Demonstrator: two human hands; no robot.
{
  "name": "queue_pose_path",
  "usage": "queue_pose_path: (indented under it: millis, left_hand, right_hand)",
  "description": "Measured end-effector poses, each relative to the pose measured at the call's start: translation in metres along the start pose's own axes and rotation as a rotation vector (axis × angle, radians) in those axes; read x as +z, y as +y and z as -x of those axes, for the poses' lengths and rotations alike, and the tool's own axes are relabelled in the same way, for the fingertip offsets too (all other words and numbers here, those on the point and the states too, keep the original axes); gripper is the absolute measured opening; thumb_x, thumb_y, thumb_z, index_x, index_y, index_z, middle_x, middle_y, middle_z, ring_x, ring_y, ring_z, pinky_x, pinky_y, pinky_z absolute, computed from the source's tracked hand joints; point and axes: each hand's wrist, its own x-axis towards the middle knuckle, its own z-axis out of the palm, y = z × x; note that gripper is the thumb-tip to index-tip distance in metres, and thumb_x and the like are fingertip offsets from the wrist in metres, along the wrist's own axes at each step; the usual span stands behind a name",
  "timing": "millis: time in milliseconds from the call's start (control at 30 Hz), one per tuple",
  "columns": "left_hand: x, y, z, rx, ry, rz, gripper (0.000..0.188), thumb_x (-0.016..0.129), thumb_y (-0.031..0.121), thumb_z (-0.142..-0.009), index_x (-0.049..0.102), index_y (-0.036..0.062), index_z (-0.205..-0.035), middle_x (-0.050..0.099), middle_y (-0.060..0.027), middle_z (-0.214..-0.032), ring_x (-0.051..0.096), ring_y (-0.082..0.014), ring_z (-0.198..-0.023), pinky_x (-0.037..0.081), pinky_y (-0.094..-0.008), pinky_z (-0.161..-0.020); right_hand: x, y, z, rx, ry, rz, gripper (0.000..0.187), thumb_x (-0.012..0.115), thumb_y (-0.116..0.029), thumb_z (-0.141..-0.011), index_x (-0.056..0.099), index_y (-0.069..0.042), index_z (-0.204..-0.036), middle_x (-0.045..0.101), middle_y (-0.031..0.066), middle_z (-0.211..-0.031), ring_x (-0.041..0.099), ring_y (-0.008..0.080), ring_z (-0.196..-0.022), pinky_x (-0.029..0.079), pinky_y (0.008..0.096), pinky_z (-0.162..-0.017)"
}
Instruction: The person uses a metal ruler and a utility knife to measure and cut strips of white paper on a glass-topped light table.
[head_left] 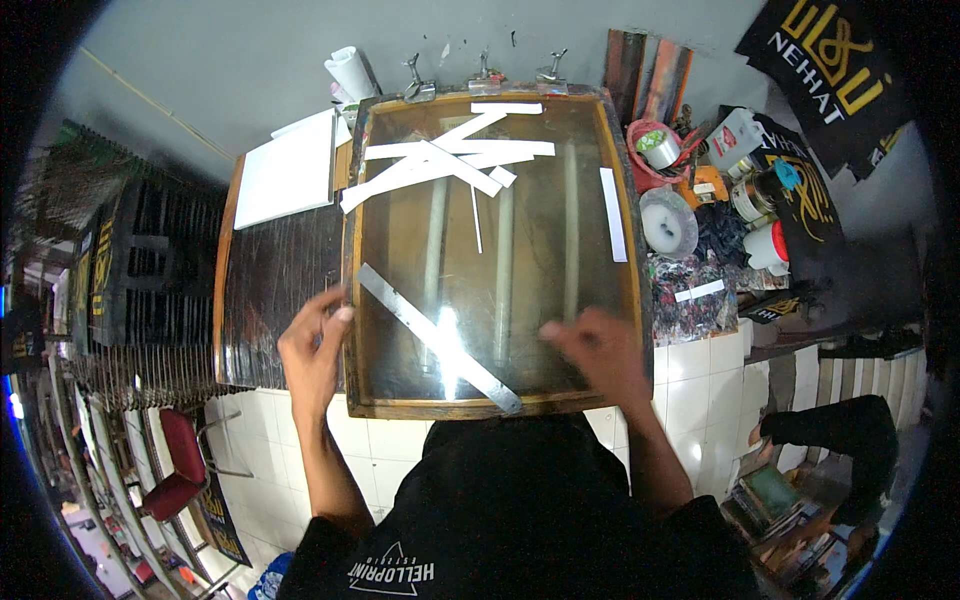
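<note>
A wooden-framed glass-topped box [400,310] with pale tubes under the glass lies in front of me. On its lower left rests a flat metal ruler [435,340], set diagonally and reflecting light. Several white paper strips [440,160] overlap near the far side, and another strip [612,215] lies along the right. My left hand [315,345] is just outside the left frame edge, thumb and forefinger slightly apart, with nothing visible in it. Over the right part of the glass, my right hand [598,352] has bent fingers smeared by motion; whether it holds anything is unclear.
A dark table [275,290] at left carries a stack of white paper [287,170]. Metal hinge clamps [485,80] line the back edge. Right of the box are a red basket [640,180], tubs and bottles. A red chair [175,465] and another person [840,430] are nearby.
</note>
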Motion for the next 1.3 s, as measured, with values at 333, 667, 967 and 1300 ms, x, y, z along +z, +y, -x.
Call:
queue_pose_path:
  millis: [333, 667, 967, 1300]
  left_hand:
    - [0.038, -0.011, 0.025, 0.276, -0.357, -0.238, 0.038, 0.067, 0.035, -0.095, 0.064, -0.0009, -0.110, 0.063, -0.0175, -0.103, 0.059, -0.0291, -0.099, 0.046, -0.0461, -0.089]
    - [0.129, -0.007, 0.057, 0.564, -0.666, -0.605, 0.077, 0.050, 0.045, -0.102, 0.026, -0.0019, -0.158, 0.014, -0.0245, -0.167, 0.010, -0.0395, -0.155, 0.007, -0.0531, -0.124]
    - [0.099, -0.021, 0.078, 0.434, -0.466, -0.195, 0.040, 0.058, 0.019, -0.102, 0.057, -0.0064, -0.132, 0.056, -0.0204, -0.142, 0.053, -0.0348, -0.130, 0.038, -0.0421, -0.111]
    - [0.075, -0.033, 0.111, -0.723, -0.748, 0.966, 0.057, 0.053, 0.032, -0.105, 0.040, -0.0098, -0.142, 0.059, -0.0313, -0.133, 0.062, -0.0356, -0.123, 0.050, -0.0433, -0.107]
  right_hand:
    - [-0.094, -0.047, 0.076, -0.158, 0.847, -0.232, 0.024, 0.079, -0.008, -0.088, 0.064, -0.005, -0.069, 0.059, -0.0023, -0.066, 0.050, 0.0043, -0.059, 0.039, 0.0232, -0.056]
    - [0.102, 0.060, 0.147, 0.037, 0.247, 0.315, 0.041, 0.066, -0.024, -0.090, 0.061, -0.016, -0.131, 0.061, 0.0112, -0.130, 0.061, 0.0302, -0.117, 0.053, 0.0504, -0.090]
    - [0.126, 0.039, 0.077, -0.146, 0.105, 0.488, 0.034, 0.070, -0.010, -0.075, 0.064, 0.003, -0.106, 0.056, 0.0150, -0.112, 0.051, 0.0310, -0.115, 0.045, 0.0426, -0.098]
    - [0.117, 0.061, 0.040, 0.059, -0.357, 0.031, 0.023, 0.078, -0.024, -0.078, 0.069, -0.005, -0.089, 0.068, 0.0131, -0.076, 0.068, 0.0293, -0.071, 0.051, 0.0443, -0.064]
